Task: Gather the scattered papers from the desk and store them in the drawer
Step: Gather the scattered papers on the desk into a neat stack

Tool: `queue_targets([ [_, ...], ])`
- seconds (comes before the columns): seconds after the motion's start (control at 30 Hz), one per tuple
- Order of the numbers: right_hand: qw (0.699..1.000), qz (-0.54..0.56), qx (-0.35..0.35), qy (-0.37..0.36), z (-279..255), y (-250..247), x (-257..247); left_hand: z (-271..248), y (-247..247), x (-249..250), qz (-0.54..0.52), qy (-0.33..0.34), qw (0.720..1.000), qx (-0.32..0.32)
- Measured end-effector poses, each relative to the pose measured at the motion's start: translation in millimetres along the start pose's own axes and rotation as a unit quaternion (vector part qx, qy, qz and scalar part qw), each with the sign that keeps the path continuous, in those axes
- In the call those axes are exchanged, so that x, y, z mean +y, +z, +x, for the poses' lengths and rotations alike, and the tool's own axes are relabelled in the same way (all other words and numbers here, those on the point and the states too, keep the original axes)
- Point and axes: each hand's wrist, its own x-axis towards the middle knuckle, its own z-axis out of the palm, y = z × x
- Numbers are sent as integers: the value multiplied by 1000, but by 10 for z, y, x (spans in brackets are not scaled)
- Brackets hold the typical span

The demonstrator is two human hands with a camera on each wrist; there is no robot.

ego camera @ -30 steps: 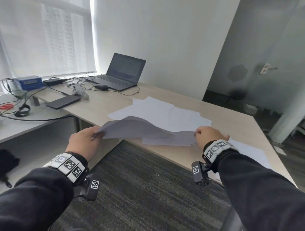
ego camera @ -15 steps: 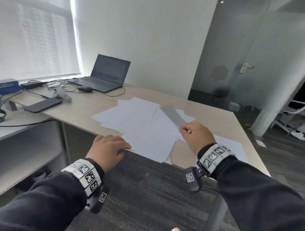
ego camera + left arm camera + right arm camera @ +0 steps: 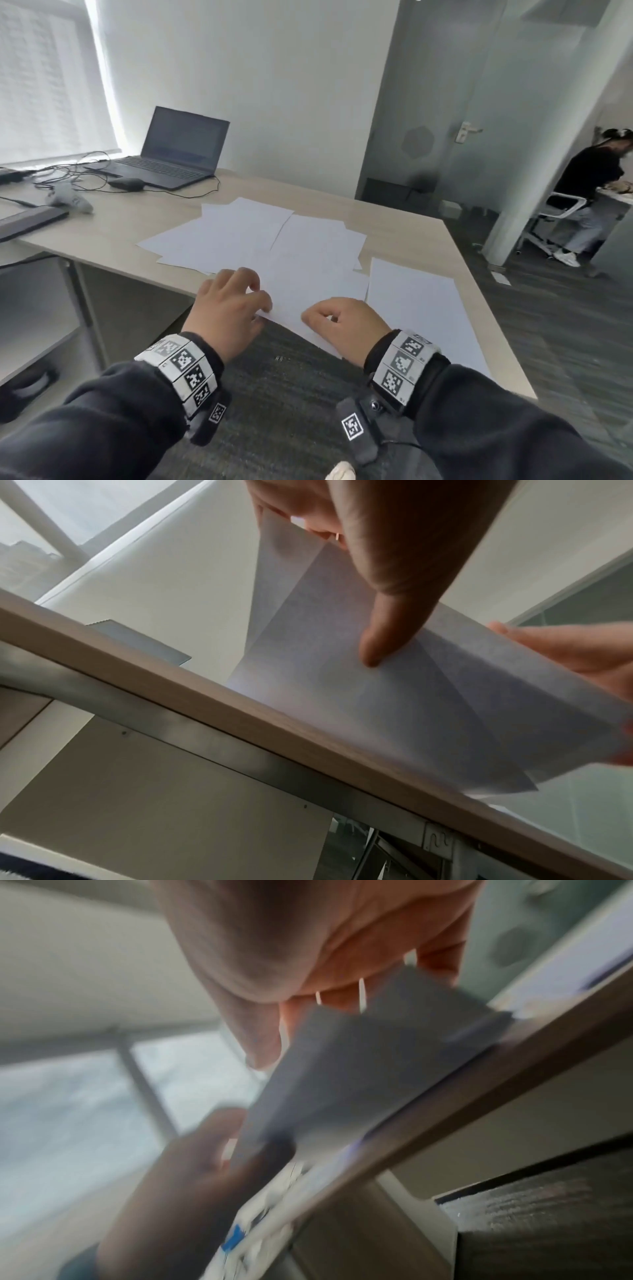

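Observation:
Several white papers (image 3: 308, 270) lie overlapping on the light wooden desk (image 3: 130, 229), and one sheet (image 3: 414, 308) lies apart at the right. My left hand (image 3: 255, 303) pinches the near corner of the papers that juts over the desk's front edge. In the left wrist view its thumb (image 3: 383, 620) presses the underside of the papers (image 3: 377, 718). My right hand (image 3: 323, 317) grips the same near edge just to the right. The blurred right wrist view shows its fingers (image 3: 308, 961) curled on the papers (image 3: 356, 1066). No drawer is in view.
An open laptop (image 3: 178, 150), a mouse (image 3: 125, 184), cables, a grey controller (image 3: 70, 200) and a dark tablet (image 3: 27, 222) sit at the desk's far left. A person (image 3: 596, 185) stands by a chair behind the glass wall at the right. Dark carpet lies below the desk edge.
My right hand has come down from holding a sheet raised over the pile and now grips the near edge beside my left hand. The view has turned to the right.

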Motion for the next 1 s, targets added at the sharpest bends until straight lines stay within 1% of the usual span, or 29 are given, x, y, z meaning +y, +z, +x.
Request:
queue_targets([
  [0.07,994,40,81,56,15,-125,167,24,19,-8,-43,-34,998,15],
  [0.1,988,50,111,92,19,-196,252,28,29,-15,-69,-58,996,25],
  [0.13,982,67,120,127,6,-264,320,22,50,-20,-91,-78,992,35],
  [0.17,977,96,107,157,-20,-310,366,6,75,-16,-104,-88,990,45],
  [0.23,958,196,34,206,-81,-338,402,-40,130,33,-110,-84,989,60],
  [0.3,918,320,-34,233,-138,-316,383,-82,185,107,-109,-74,990,57],
  [0.37,887,389,-60,241,-155,-277,374,-107,222,182,-118,-71,990,39],
  [0.4,880,405,-58,242,-149,-259,389,-115,235,210,-123,-70,990,20],
  [0.43,879,410,-51,238,-134,-242,416,-119,239,232,-128,-70,989,-3],
  [0.47,885,404,-40,228,-125,-228,449,-122,241,243,-131,-75,988,-28],
  [0.5,902,376,-28,212,-119,-226,485,-123,236,252,-137,-84,986,-52],
  [0.57,947,270,2,173,-128,-263,544,-118,226,280,-148,-106,978,-99],
  [0.6,961,223,16,163,-142,-289,559,-111,228,297,-149,-114,975,-123],
  [0.63,967,194,30,160,-153,-312,592,-96,228,319,-148,-119,971,-145],
  [0.73,965,193,77,157,-197,-383,707,-3,253,409,-158,-117,964,-180],
  [0.83,945,237,147,173,-268,-484,867,164,295,584,-167,-99,961,-196],
  [0.9,932,241,190,193,-347,-584,975,299,334,766,-184,-87,957,-206],
  [1.0,923,225,232,211,-472,-724,1155,481,433,1052,-215,-69,952,-204],
])
